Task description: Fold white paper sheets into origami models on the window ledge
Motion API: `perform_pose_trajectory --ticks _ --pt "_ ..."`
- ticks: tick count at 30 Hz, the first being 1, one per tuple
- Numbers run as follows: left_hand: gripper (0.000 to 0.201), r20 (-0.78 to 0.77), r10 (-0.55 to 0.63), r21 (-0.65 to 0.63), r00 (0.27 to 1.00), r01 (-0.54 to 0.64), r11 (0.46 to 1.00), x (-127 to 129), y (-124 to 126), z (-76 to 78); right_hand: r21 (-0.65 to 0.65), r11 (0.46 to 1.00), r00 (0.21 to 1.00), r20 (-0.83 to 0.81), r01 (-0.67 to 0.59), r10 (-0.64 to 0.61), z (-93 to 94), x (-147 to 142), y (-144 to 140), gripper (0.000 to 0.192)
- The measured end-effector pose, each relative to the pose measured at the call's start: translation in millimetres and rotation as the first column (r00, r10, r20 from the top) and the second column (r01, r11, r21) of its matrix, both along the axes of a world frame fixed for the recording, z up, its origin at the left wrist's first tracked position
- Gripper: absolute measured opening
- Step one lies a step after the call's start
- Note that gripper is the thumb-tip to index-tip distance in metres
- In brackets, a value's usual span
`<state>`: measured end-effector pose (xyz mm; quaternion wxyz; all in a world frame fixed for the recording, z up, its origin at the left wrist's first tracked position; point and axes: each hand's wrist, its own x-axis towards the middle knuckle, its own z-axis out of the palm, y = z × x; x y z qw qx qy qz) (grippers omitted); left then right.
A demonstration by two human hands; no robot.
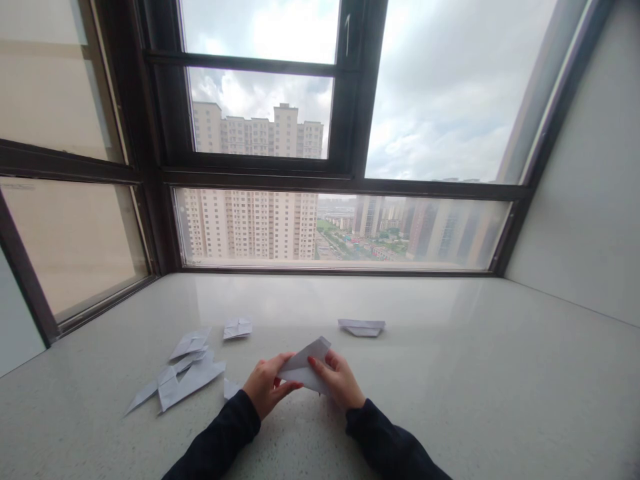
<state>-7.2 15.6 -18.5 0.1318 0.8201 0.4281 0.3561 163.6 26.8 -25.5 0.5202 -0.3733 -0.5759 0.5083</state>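
Note:
A folded sheet of white paper (306,363) is held between my two hands, just above the pale stone sill. My left hand (270,385) grips its left edge, thumb below and fingers behind. On the right side, my right hand (340,381) pinches the same paper, its thumb lying on the face. The paper slants upward to a corner at the upper right. Part of another white paper piece (231,389) shows beside my left wrist, the rest hidden behind it.
Several folded paper pieces (190,378) lie in a loose group on the left of the sill (465,393). A small folded paper square (237,328) and a boat-shaped folded paper (362,327) lie farther back. Dark-framed windows (340,187) close off the far side.

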Motion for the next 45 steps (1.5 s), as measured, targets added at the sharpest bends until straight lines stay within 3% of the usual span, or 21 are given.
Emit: perform_pose_trajectory --ticks 7,15,31,45 --pt "0.038 0.366 -0.061 -0.198 0.929 0.141 0.97 1.2 -1.2 0.3 -0.035 0.999 1.0 -0.019 -0.007 0.006 7.7 -1.8 -3.4 0.049" --pt "0.04 0.497 -0.022 -0.256 0.868 0.17 0.952 4.2 -3.6 0.3 -0.008 1.0 1.0 -0.004 0.009 -0.009 4.4 -1.8 -1.3 0.05" --pt "0.039 0.517 0.008 -0.206 0.856 0.116 0.972 4.3 -4.2 -1.5 -0.043 0.999 1.0 -0.006 -0.01 0.01 5.0 -1.9 -1.5 0.053" --pt "0.033 0.517 0.006 -0.221 0.856 0.126 0.967 6.5 -8.8 3.5 -0.031 0.998 0.995 -0.084 -0.06 0.058 1.4 0.5 1.1 0.042"
